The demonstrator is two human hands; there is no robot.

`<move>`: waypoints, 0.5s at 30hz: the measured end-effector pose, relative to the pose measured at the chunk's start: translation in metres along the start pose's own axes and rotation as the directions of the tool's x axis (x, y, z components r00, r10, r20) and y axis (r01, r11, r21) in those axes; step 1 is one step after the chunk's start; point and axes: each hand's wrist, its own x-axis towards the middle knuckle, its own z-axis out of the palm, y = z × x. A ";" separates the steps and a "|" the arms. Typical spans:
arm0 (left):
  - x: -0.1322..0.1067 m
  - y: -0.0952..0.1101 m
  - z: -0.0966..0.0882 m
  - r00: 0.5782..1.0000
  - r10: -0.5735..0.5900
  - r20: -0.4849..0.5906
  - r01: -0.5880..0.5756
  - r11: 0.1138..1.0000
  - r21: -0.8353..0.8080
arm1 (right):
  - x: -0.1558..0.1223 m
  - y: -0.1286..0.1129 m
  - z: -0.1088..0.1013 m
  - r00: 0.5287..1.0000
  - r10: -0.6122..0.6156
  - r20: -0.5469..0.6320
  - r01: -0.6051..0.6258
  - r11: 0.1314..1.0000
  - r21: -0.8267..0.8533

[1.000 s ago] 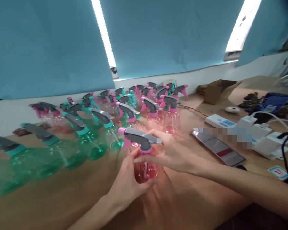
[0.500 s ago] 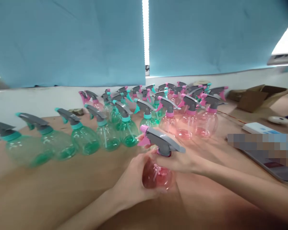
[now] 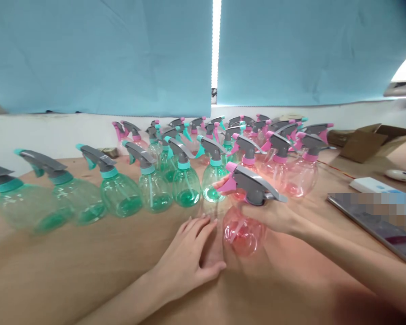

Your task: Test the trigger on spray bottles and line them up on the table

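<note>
My right hand (image 3: 274,214) grips a pink spray bottle (image 3: 242,232) round its neck, under the grey trigger head (image 3: 253,185) with its pink nozzle. The bottle is tilted and sits just above or on the wooden table (image 3: 71,271). My left hand (image 3: 189,255) rests beside the bottle's left side, fingers stretched out and together, holding nothing. Right behind stand rows of green spray bottles (image 3: 186,183) and pink spray bottles (image 3: 301,174).
More green bottles (image 3: 117,192) line up toward the left edge. A flat dark device (image 3: 375,221) and a white box (image 3: 372,185) lie at the right, a cardboard box (image 3: 362,142) behind them. Blue sheets cover the wall behind.
My left hand has let go of the pink bottle's body and now lies open beside it. My right hand has carried the bottle slightly right and tilted it.
</note>
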 end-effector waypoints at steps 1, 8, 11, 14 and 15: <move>0.000 0.000 0.000 1.000 -0.002 0.005 0.002 1.000 0.004 | 0.000 0.000 0.000 1.000 0.008 -0.011 -0.008 1.000 0.009; -0.002 0.000 -0.002 1.000 0.004 0.005 -0.004 1.000 0.020 | -0.001 -0.002 -0.001 0.998 0.067 0.018 -0.068 0.995 0.069; -0.003 0.000 -0.002 1.000 0.007 0.010 -0.007 1.000 0.020 | -0.002 -0.003 -0.002 0.994 0.095 0.045 -0.097 0.994 0.053; -0.003 -0.001 -0.002 1.000 0.007 0.023 -0.008 1.000 0.023 | -0.004 -0.001 -0.004 0.996 0.089 0.015 -0.089 0.996 -0.009; -0.003 -0.001 -0.001 1.000 0.009 0.022 -0.009 1.000 0.024 | -0.004 0.000 -0.005 0.996 0.090 0.006 -0.090 0.996 -0.021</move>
